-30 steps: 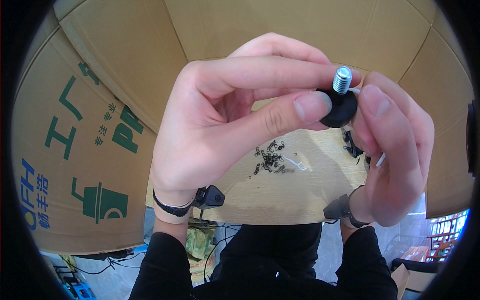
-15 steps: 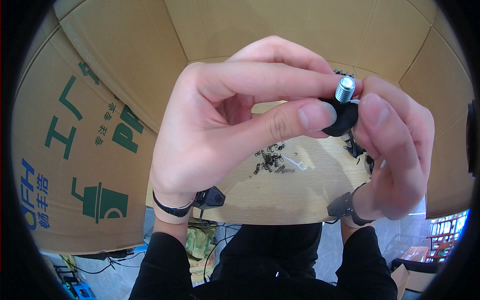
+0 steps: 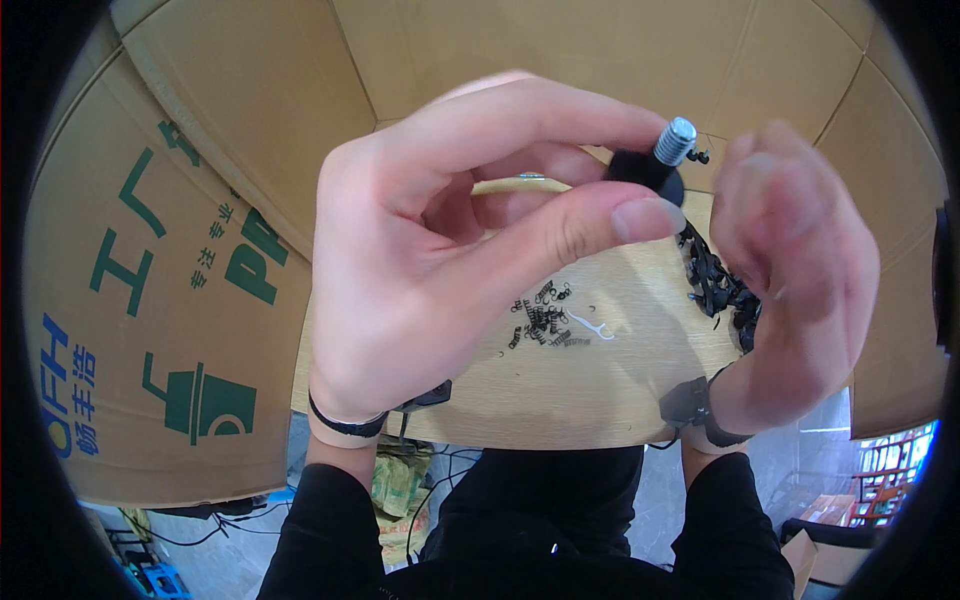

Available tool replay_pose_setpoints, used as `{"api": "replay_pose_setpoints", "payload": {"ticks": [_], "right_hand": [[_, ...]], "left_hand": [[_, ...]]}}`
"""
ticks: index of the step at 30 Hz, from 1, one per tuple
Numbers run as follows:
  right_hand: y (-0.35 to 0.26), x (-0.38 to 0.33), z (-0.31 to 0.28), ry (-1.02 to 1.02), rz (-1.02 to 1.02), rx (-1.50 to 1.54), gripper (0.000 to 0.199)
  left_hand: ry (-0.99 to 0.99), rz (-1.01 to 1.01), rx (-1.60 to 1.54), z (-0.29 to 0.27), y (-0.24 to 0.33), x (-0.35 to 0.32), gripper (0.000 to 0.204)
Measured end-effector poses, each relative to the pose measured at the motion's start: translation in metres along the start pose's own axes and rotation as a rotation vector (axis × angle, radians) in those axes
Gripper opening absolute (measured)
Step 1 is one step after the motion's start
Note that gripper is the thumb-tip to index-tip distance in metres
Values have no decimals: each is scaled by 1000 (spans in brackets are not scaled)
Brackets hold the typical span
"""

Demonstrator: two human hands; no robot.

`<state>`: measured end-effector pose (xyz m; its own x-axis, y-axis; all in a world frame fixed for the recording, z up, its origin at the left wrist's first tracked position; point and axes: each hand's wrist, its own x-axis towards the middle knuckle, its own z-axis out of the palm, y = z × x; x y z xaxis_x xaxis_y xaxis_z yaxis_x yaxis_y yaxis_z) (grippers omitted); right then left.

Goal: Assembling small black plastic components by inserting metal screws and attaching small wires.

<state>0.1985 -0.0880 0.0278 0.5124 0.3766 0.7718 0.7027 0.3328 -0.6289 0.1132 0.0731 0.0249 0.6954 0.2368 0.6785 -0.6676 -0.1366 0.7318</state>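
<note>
My left hand (image 3: 430, 240) pinches a black rounded part with a threaded stud (image 3: 676, 142) between thumb and fingers. The silver thread points up and tilts to the right, while the fingers hide much of the black body. Just to the right, apart from that part, is my right hand (image 3: 800, 265), with its fingers bent and smeared by motion. Whether anything is in those fingers does not show. Small dark coil springs (image 3: 543, 320) lie heaped on the table below the hands, beside a thin white forked piece (image 3: 590, 325).
Black parts (image 3: 715, 280) are piled at the right side of the wooden table (image 3: 560, 410), partly behind my right hand. Cardboard walls (image 3: 620, 60) stand at the back, left and right. Cables (image 3: 455, 470) hang below the table's front edge.
My right hand has come off the black part and moved slightly right. My left hand keeps hold of the part, now tilted further right and a little higher.
</note>
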Motion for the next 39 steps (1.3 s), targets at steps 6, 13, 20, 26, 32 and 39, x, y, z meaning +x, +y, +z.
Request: {"api": "replay_pose_setpoints", "payload": {"ticks": [6,13,20,26,32,39], "right_hand": [[-4,5,33,173,-51,-82,28],[-3,4,30,258,96,-38,41],[-8,4,30,240,166,-78,42],[-19,0,24,191,114,-230,43],[-21,1,9,271,44,-297,30],[20,14,-10,-296,350,-509,29]], "left_hand": [[41,146,140,2,-4,3,36],[235,98,253,13,-2,-6,41],[165,341,529,10,0,0,36],[2,332,899,-5,5,-4,38],[-28,273,776,-7,-2,1,41],[28,-48,98,-8,-7,6,35]]}}
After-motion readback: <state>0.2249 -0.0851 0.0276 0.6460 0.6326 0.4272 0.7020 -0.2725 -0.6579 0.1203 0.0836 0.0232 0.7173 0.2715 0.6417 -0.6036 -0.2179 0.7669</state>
